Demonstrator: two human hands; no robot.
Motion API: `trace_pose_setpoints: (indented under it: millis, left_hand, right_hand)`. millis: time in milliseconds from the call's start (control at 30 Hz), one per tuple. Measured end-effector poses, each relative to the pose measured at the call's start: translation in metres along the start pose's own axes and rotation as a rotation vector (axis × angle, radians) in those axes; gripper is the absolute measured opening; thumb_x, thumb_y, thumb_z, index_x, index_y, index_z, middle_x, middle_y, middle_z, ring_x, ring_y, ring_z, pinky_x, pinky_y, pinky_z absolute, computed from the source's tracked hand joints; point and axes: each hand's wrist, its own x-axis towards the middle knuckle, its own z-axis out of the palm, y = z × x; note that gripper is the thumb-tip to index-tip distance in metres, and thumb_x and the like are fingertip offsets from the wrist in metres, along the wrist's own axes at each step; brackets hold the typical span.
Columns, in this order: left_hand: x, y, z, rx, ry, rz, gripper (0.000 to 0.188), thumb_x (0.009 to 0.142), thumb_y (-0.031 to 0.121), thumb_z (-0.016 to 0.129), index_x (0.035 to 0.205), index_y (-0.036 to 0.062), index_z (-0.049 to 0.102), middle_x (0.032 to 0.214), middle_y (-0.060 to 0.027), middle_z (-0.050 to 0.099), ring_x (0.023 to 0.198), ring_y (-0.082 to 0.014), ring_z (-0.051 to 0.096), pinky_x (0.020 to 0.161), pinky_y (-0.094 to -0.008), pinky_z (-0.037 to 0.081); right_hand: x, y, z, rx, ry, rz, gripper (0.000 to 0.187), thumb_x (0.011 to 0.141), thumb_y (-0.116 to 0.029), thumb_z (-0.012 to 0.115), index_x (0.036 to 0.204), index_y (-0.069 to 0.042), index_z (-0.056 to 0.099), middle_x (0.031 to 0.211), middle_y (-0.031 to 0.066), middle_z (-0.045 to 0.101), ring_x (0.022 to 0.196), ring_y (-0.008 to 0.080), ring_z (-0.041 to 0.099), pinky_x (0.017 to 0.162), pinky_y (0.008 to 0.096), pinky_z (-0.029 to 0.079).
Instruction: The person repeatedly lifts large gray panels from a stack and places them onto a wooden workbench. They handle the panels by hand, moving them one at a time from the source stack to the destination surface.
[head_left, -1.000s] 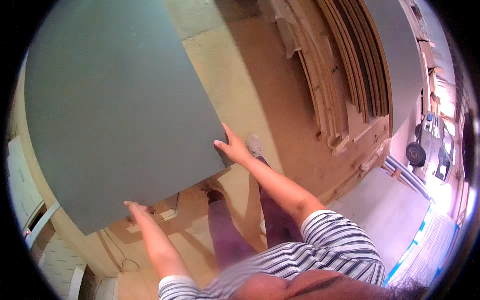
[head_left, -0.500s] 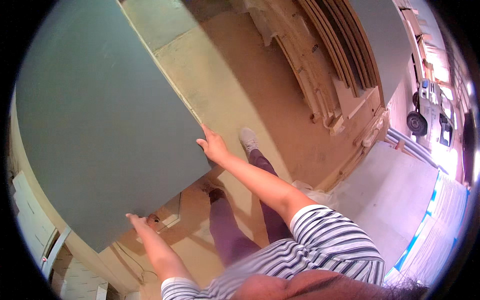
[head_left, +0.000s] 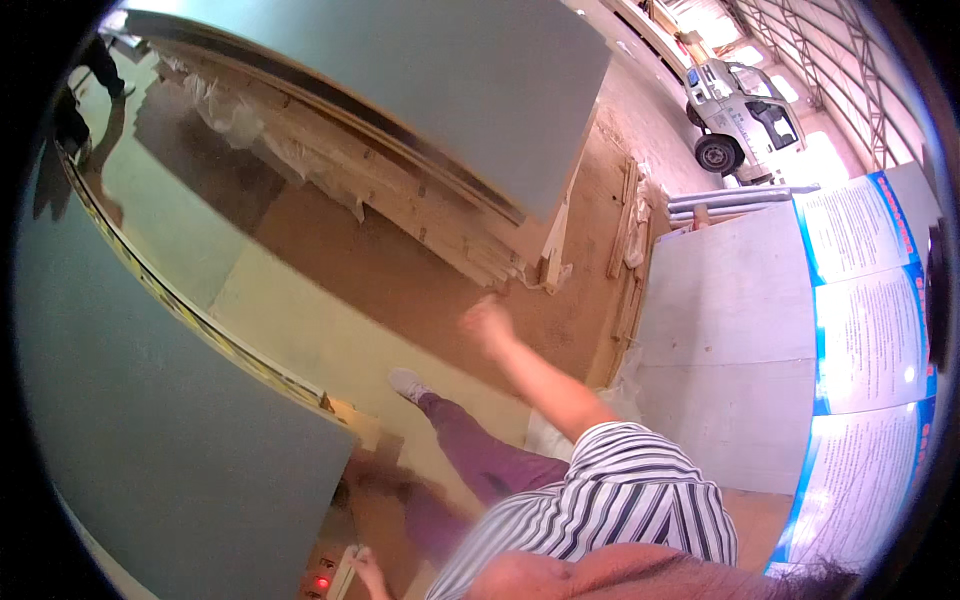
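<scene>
A large grey panel (head_left: 180, 400) lies at the left, with a black-and-yellow striped edge along its far right side. My left hand (head_left: 368, 570) is low in the picture, its fingers apart, beside a pale upright edge and a small box with a lit red button (head_left: 321, 582). Whether it touches either one I cannot tell. My right hand (head_left: 487, 322) is out over the floor, away from the panel, slightly blurred. Its fingers look curled in, and nothing shows in them.
Another grey panel (head_left: 430, 90) lies on a stack of wooden boards (head_left: 400, 215) ahead. Pale sheets (head_left: 735, 350) and printed posters with blue borders (head_left: 860, 350) are at the right. A truck (head_left: 745, 120) stands far off. A person's legs (head_left: 100, 75) show at the far left.
My right hand has left the panel's edge and curled in. My left hand has come off the panel's near corner toward the button box. The view has turned right, bringing in the posters.
</scene>
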Motion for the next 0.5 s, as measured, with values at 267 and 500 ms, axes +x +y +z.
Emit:
trace_pose_setpoints:
  millis: [267, 500]
  left_hand:
    - [-0.029, 0.158, 0.032, -0.201, -0.291, -0.315, 0.037, 0.097, 0.030, 0.053, 0.120, 0.0014, 0.051, 0.108, -0.0110, 0.060, 0.089, -0.0176, 0.060, 0.076, -0.0307, 0.049]
    - [-0.055, 0.281, 0.035, -0.368, -0.148, -0.325, 0.035, 0.099, 0.029, 0.051, 0.123, 0.0043, 0.048, 0.110, -0.0124, 0.062, 0.094, -0.0185, 0.063, 0.076, -0.0284, 0.050]
  right_hand:
    - [0.058, -0.246, -0.092, 0.106, 0.241, -0.033, 0.089, 0.085, -0.062, 0.057, 0.148, -0.008, 0.027, 0.153, 0.0125, 0.026, 0.140, 0.0332, 0.022, 0.109, 0.0552, 0.027]
    - [0.045, -0.252, -0.035, -0.015, 0.331, -0.307, 0.091, 0.093, -0.063, 0.041, 0.139, 0.015, 0.027, 0.151, 0.0225, 0.027, 0.138, 0.0314, 0.030, 0.110, 0.0437, 0.028]
